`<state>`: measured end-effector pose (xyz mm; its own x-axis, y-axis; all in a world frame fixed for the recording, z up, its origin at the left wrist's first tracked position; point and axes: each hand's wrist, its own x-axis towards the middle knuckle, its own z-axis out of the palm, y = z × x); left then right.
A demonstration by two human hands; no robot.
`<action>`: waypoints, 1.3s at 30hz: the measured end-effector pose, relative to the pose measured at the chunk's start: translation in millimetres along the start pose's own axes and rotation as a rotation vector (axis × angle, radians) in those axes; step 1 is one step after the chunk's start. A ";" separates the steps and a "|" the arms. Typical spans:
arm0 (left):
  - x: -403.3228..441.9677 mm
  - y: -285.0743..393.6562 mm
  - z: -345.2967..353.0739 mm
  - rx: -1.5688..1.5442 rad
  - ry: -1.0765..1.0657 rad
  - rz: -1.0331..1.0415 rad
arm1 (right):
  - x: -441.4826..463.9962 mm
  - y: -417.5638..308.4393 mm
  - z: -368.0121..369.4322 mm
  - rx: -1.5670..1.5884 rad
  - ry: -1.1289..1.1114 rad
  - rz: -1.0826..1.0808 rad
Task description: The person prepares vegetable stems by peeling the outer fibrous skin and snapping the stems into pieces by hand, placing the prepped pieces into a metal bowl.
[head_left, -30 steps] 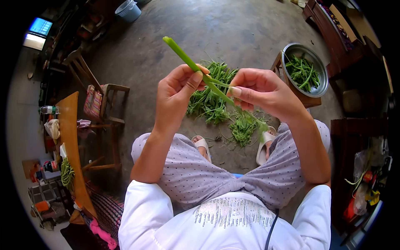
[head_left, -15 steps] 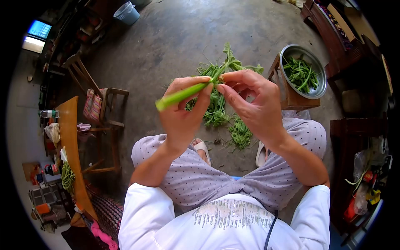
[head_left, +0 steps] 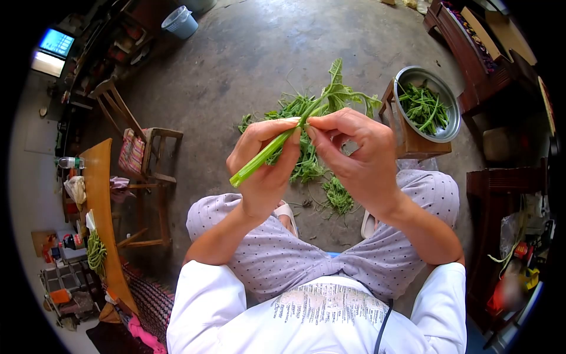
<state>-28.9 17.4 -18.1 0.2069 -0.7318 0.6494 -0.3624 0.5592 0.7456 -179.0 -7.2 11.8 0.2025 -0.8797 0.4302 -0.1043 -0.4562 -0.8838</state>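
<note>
A thick green leafy stem point(head_left: 257, 163) slants across the front of both hands, its cut end at lower left and its leaves at upper right. My left hand point(head_left: 262, 159) grips it between thumb and fingers. Thumb and forefinger of my right hand point(head_left: 359, 156) pinch at the same stem, close to the left fingertips; whether a thin strip is between them I cannot make out. Below the hands, a loose heap of green stems and leaves point(head_left: 308, 168) lies on the floor, with a smaller clump point(head_left: 338, 197) nearer my feet.
At right, a metal basin point(head_left: 454, 125) of green stem pieces point(head_left: 425, 106) rests on a wooden stool point(head_left: 413, 144). A wooden chair point(head_left: 159, 131) and a table edge point(head_left: 100, 194) stand at left. A blue bucket point(head_left: 180, 23) is at the back.
The stem has turned slightly steeper, its cut end shifting right and down and its leaves a little right. Both hands keep their pinch on it.
</note>
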 end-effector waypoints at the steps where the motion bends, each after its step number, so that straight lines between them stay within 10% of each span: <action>1: -1.1 -0.1 0.6 -0.003 0.013 -0.008 | -0.6 0.0 0.9 -0.001 0.001 0.000; 10: -4.4 2.0 -2.5 0.064 -0.097 0.095 | -0.7 -3.0 2.3 -0.027 0.045 -0.023; 26: 15.2 10.4 -22.4 -0.499 -0.047 -0.607 | 9.0 15.6 -27.2 0.014 -0.041 0.268; 39: 21.4 -1.8 -75.6 -0.669 0.019 -0.648 | -8.0 125.5 -89.5 -0.580 -0.152 0.479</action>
<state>44.8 30.2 5.7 0.2027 -0.9764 0.0741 0.4271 0.1562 0.8906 -280.8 -69.4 -86.1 0.1333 -0.9902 -0.0426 -0.7005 -0.0637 -0.7108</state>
